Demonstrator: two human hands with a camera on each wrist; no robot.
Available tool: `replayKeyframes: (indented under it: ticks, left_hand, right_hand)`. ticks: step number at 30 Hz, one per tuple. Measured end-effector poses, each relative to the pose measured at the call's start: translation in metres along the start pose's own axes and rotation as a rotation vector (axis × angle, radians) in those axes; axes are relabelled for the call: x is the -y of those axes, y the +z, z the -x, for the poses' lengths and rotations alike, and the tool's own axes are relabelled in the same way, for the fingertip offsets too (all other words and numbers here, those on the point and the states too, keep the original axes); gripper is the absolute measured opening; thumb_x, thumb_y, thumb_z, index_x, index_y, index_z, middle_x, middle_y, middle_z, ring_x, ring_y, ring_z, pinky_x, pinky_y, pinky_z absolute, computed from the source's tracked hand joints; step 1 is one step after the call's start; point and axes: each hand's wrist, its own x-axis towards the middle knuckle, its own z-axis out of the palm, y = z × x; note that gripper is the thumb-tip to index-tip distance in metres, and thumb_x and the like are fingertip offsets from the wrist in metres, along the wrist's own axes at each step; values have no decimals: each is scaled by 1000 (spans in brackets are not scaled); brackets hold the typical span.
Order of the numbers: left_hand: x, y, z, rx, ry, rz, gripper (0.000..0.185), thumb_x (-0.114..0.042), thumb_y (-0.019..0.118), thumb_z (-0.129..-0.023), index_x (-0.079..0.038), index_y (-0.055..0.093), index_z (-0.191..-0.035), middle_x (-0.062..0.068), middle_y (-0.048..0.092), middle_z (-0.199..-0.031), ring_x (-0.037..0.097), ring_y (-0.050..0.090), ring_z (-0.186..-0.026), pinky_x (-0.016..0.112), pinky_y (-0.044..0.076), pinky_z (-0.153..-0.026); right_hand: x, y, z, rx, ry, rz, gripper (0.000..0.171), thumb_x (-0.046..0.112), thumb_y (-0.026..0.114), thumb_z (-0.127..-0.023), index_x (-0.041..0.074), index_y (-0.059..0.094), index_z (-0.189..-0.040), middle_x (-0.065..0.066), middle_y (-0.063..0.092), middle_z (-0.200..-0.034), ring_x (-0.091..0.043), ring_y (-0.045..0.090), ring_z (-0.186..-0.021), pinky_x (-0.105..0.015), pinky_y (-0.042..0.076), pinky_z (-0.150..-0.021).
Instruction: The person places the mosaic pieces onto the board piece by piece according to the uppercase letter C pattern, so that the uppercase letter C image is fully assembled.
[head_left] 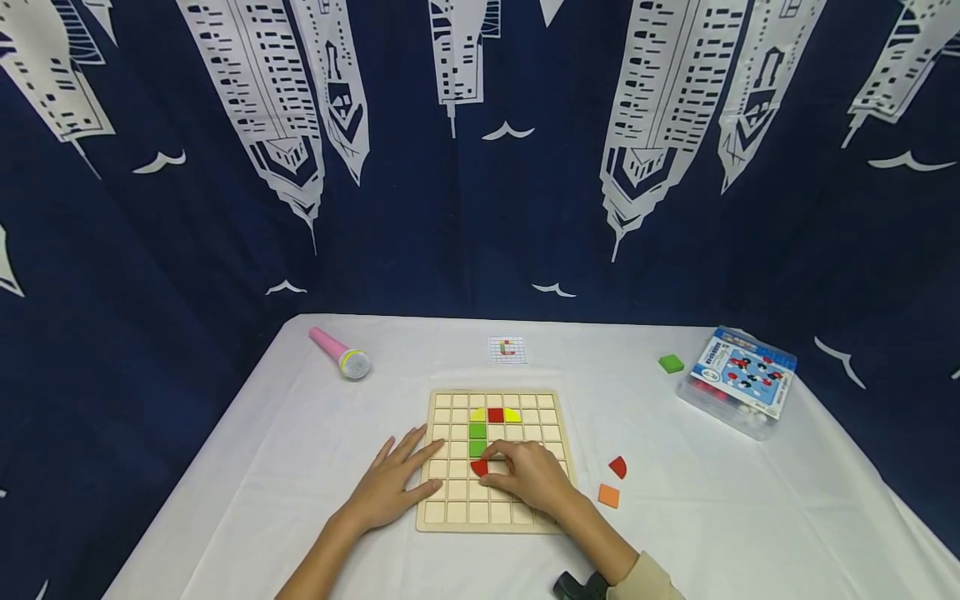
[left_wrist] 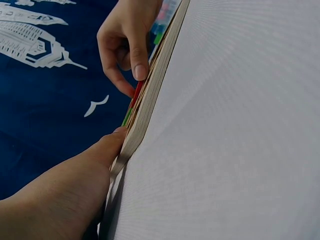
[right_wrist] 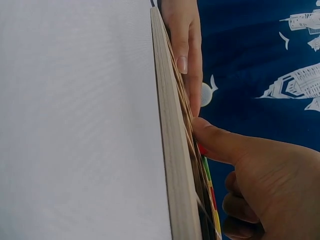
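Head view: right hand (head_left: pixel 528 475) pinching red quarter-round wooden tile (head_left: pixel 479 467) on square gridded wooden board (head_left: pixel 450 508), just below green tiles. Left hand (head_left: pixel 390 483) flat, steadying board. Advised: seat tile flush, square.

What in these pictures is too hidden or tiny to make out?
- Small pattern card, head view: its drawing is too small to read.
- Red piece on the wooden grid board: the right hand covers part of it.
- Clear box: label print too small, contents unclear.
- Both wrist views: the board is seen edge-on, so its squares are hidden.
- Dark object: cut off by the bottom edge.
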Motion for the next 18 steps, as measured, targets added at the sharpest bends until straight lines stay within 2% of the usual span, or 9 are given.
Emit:
replayKeyframes:
  ticks: [18]
  left_hand:
    - [-1, -1, 0, 16, -6, 1, 62, -57, 46, -90, -25, 37, -142, 6, 22, -151, 23, 16, -139, 47, 5, -112]
  right_hand:
    - [0, 0, 1, -24, 1, 1, 31, 43, 74, -74, 21, 69, -96, 16, 36, -48, 2, 29, -44, -17, 29, -40]
